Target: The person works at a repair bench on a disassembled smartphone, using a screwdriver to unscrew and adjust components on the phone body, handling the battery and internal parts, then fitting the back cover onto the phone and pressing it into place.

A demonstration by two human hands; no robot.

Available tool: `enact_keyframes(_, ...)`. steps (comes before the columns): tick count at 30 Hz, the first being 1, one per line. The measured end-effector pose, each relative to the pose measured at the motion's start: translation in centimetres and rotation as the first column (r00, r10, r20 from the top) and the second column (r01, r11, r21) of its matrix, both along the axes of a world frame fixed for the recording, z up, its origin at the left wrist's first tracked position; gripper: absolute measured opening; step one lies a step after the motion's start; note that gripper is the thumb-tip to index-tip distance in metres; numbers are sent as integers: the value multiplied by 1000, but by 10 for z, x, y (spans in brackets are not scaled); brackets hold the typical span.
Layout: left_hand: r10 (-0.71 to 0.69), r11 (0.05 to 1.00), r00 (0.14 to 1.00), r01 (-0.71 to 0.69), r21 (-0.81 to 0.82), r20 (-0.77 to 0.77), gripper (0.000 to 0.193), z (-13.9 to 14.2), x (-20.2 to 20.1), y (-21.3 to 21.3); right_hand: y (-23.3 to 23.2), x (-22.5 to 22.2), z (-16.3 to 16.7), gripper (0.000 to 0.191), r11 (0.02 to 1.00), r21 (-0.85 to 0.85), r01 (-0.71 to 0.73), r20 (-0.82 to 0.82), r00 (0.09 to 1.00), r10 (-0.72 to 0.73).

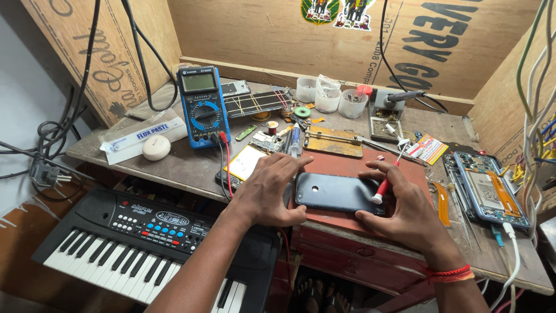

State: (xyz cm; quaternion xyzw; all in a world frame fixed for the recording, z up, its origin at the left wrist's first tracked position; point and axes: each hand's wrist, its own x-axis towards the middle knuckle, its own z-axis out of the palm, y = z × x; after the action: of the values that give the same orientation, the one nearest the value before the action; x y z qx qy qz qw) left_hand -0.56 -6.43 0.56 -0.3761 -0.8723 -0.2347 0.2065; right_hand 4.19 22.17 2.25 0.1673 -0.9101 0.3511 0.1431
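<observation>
A dark blue phone (336, 193) lies back-side up on a red wooden block (347, 165) at the bench's front edge. My left hand (269, 188) rests flat at the phone's left end, fingers spread, thumb along its front edge. My right hand (399, 200) cups the phone's right end and grips a small red-and-white screwdriver (387, 177), whose red end rests on the phone's back.
A blue multimeter (201, 107) with red and black leads stands at the back left. An opened phone (485, 188) lies at the right. Small plastic cups (327, 95), a soldering iron (399, 97), a metal jig (333, 142) sit behind. A black keyboard (147, 243) lies below left.
</observation>
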Motion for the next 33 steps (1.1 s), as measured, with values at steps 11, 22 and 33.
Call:
enact_keyframes(11,24,999,999,-23,-22,31,94,0,0,1,0,0,-1,89,997,-36,-62,-45,997,61)
enact_keyframes(22,10,1000,1000,-10,-7,-7,93,-1,-2,0,-2,0,2,91,999,-20,36,67,997,-35)
enact_keyframes(33,35,999,999,-34,-25,23,93,-3,-3,1,-2,0,0,90,1000,-27,2,29,1000,-1)
